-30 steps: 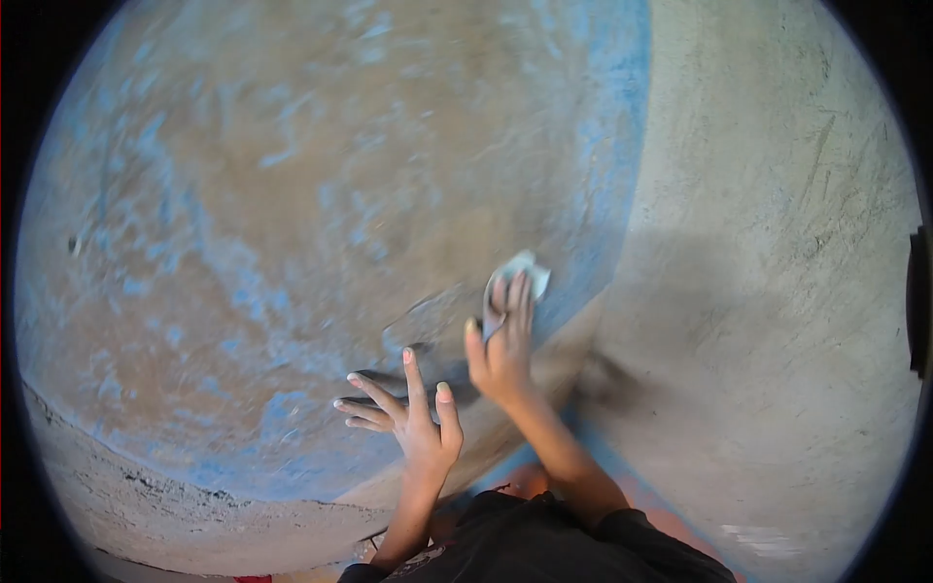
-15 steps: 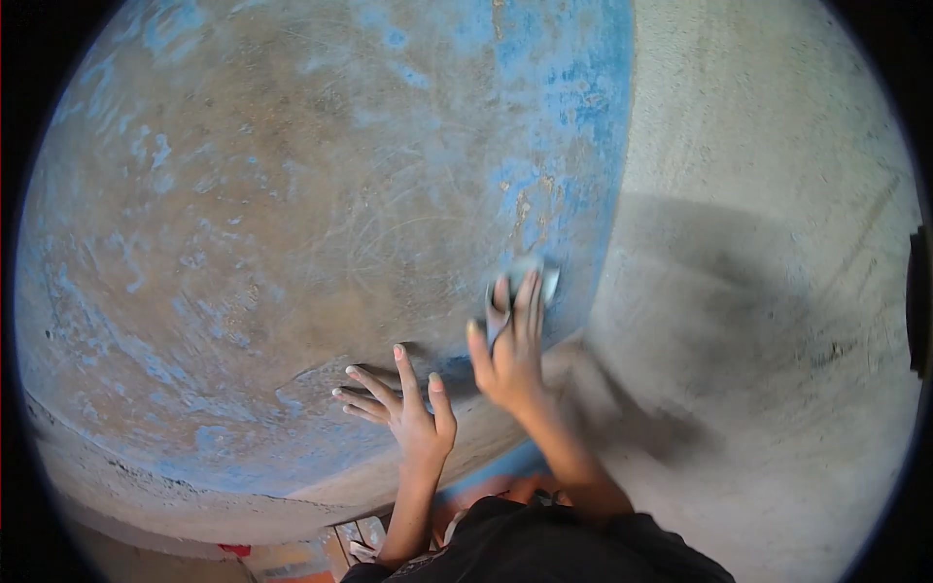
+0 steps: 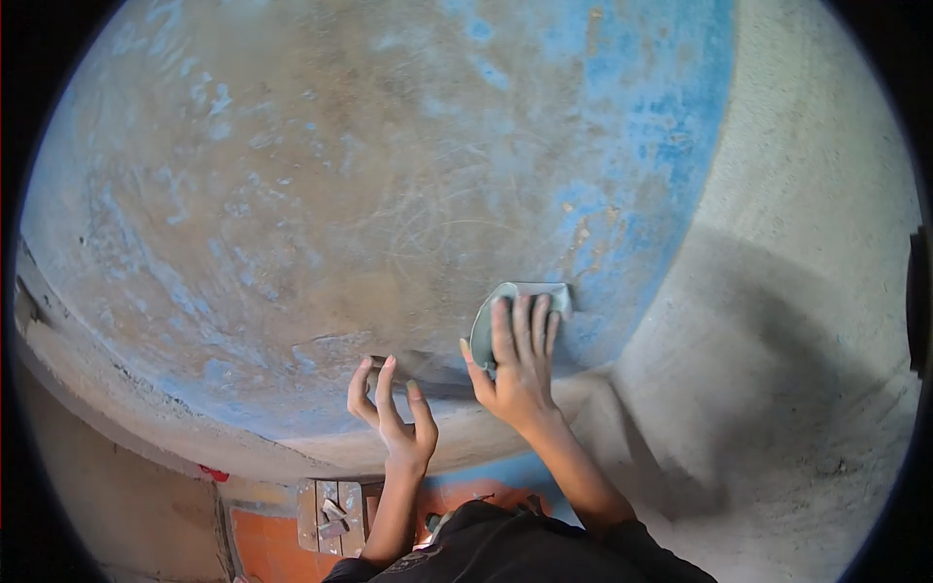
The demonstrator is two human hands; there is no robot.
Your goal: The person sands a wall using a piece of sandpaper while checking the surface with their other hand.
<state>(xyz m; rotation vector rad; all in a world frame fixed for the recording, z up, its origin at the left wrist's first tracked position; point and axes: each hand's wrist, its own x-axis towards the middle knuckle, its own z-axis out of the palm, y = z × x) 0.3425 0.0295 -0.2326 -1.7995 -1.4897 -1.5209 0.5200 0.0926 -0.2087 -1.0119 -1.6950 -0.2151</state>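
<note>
Flat under the fingers of my right hand [image 3: 522, 374] is a pale grey-green folded sheet [image 3: 493, 325], pressed on the worn blue and brown wall [image 3: 321, 214]. The thumb of that hand sits at the sheet's left edge. To its left, my left hand [image 3: 398, 418] has its fingers apart and slightly bent, with nothing in them, near the lower part of the wall. Scratches and patchy blue paint mark the surface above both hands.
A grey side wall [image 3: 807, 291] meets the blue edge on the right and carries a dark shadow. Below, a small wooden stool [image 3: 307, 515] holds small pieces, beside an orange floor patch [image 3: 267, 544]. A red object [image 3: 214, 473] lies at lower left.
The view has shifted, bringing more of the floor and the stool into sight. My right hand stays on the sheet, which now shows more fully. The fingers of my left hand have bent more.
</note>
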